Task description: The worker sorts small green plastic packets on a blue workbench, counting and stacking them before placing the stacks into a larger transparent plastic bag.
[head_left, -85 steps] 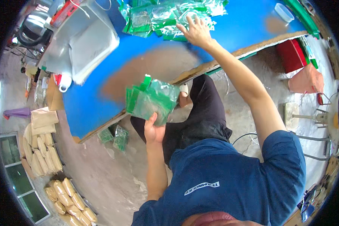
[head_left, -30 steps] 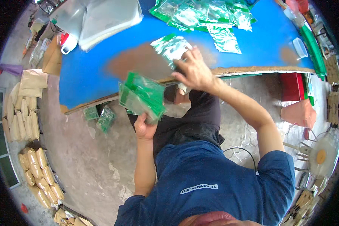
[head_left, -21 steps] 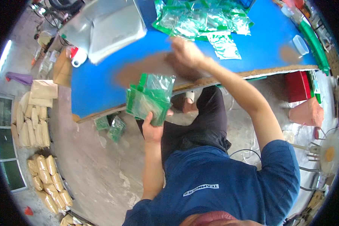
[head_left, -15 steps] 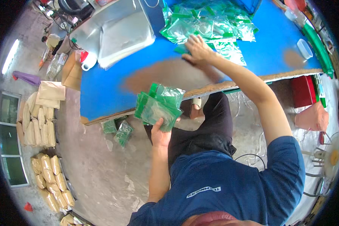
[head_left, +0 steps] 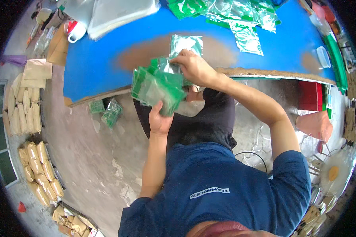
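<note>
My left hand [head_left: 161, 119] grips a fanned stack of green-and-clear plastic bags [head_left: 159, 90] in front of the table's near edge. The thumb lies over the top bag and the other fingers are hidden beneath the stack. My right hand [head_left: 194, 68] is just above the stack's far right corner, fingers pinched on a single clear plastic bag [head_left: 187, 42] with green showing in it. That bag reaches over the worn patch of the table. A loose pile of similar bags [head_left: 241, 14] lies farther back on the table.
The blue table [head_left: 99, 71] has a rough, worn front edge. Clear plastic sheets [head_left: 122, 15] and a white jug [head_left: 77, 31] are at its left. A clear tub [head_left: 323, 57] stands at the right. Green packets [head_left: 112, 113] lie on the floor, and filled bags [head_left: 39, 162] are stacked farther left.
My right hand has come back from the pile toward the held stack, bringing a single bag. My left hand keeps hold of its stack. The view has shifted, with the table higher in it.
</note>
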Motion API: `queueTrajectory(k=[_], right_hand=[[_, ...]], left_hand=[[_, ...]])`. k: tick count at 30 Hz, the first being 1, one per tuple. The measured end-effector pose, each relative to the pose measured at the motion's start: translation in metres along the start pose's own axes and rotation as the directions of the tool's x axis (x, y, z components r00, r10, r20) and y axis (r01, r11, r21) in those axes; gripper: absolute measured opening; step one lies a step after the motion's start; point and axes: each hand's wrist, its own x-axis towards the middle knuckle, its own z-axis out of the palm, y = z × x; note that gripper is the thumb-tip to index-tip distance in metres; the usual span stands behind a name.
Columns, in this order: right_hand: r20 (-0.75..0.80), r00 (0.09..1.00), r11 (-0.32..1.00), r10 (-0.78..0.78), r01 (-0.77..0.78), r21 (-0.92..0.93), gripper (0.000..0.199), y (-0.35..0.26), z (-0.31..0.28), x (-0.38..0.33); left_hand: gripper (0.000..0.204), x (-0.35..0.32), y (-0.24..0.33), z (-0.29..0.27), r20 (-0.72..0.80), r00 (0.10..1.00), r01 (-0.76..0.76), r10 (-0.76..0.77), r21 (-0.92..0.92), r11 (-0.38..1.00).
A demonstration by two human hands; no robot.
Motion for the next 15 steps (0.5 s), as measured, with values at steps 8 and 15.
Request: queueTrajectory(k=[8, 15], right_hand=[[-0.001, 0.958, 0.951, -0.287, 0.285, -0.119, 0.035, 0.061, -0.034, 0.014], [-0.081, 0.937, 0.880, -0.340, 0.287, -0.380, 0.036, 0.050, -0.029, 0.016]], left_hand=[[0.059, -0.009, 0.005, 0.014, -0.024, 0.997, -0.064, 0.067, 0.110, 0.992], [0.059, -0.024, 0.022, -0.010, -0.018, 0.998, 0.054, -0.054, -0.038, 0.998]])
